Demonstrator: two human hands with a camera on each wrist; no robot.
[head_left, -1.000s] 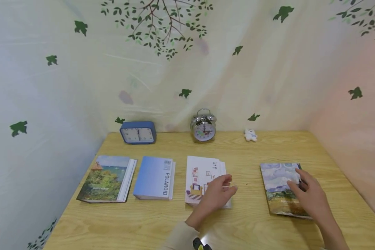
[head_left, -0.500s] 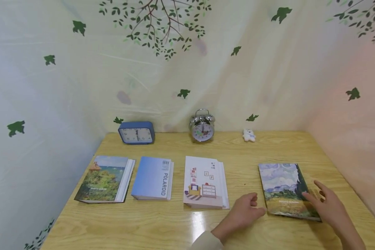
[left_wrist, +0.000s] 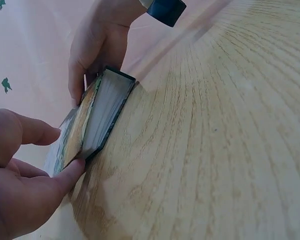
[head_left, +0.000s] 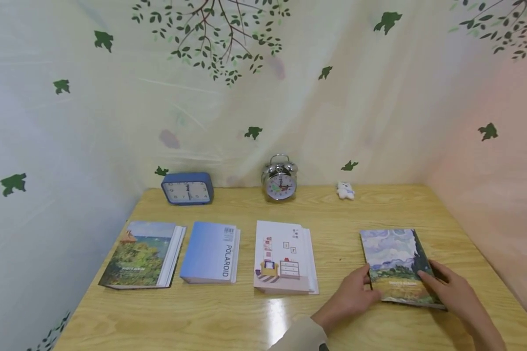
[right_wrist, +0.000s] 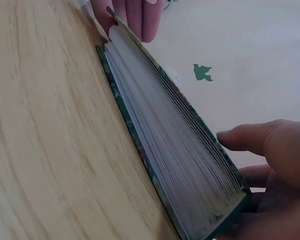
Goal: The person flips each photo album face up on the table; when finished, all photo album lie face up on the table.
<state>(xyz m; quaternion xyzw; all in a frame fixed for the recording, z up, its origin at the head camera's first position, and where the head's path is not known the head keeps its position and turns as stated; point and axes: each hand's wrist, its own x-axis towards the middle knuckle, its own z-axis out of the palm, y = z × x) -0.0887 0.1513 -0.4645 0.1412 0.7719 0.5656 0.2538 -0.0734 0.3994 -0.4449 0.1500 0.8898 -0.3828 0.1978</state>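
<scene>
A photo album (head_left: 393,258) with a painted landscape cover lies flat at the right of the table. My right hand (head_left: 461,295) grips its right edge, the thumb on the cover and the other fingers down along the side. In the right wrist view, the page block (right_wrist: 160,130) shows between the covers. My left hand (head_left: 351,295) is at the album's left front corner. A fingertip (left_wrist: 77,167) touches that corner in the left wrist view, while another finger stays slightly above the cover. Part of the left fingers is hidden behind the album in the right wrist view.
To the left lie a white album with a furniture drawing (head_left: 283,256), a blue POLAROID album (head_left: 208,251) and a garden-scene album (head_left: 140,256). Along the back stand a blue clock (head_left: 188,189), a silver bell alarm clock (head_left: 279,183) and a small white bear figure (head_left: 345,190).
My left hand has moved right from over the white album to the landscape album's left corner. My right hand has lifted off the cover, shifted right, then come back onto the right edge.
</scene>
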